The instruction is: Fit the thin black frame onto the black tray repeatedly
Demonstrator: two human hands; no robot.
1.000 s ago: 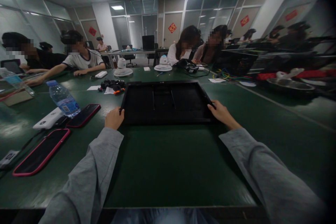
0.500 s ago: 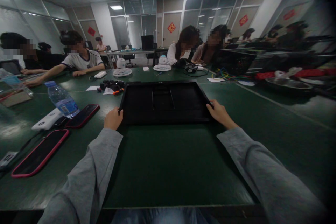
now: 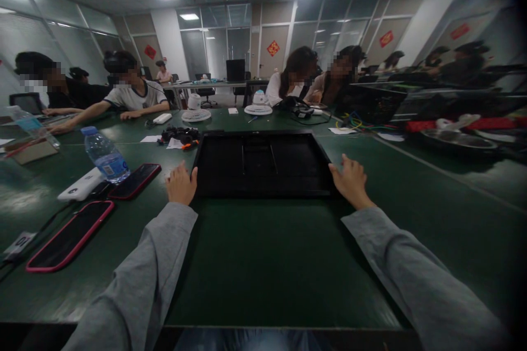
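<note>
A shallow black rectangular tray-like frame (image 3: 218,162) with raised edges lies on the green table in front of me. Two thin upright lines show near its middle; what they belong to is too dark to tell. Beside its left edge is my left hand (image 3: 181,184), fingers apart and thumb close to the rim. My right hand (image 3: 349,180) is at the right edge with fingers spread, its thumb near or touching the rim. Neither hand is wrapped around the frame.
To the left are a tilted water bottle (image 3: 106,156), a white power bank (image 3: 81,185), a dark phone (image 3: 135,181) and a red-rimmed phone (image 3: 71,237). Beyond the frame stand small white fans (image 3: 258,109). A pan (image 3: 459,142) is at the right. Several people sit around.
Both hands have let go of the black frame's sides and their fingers have opened. The frame stays in place on the table. The view has tilted slightly.
</note>
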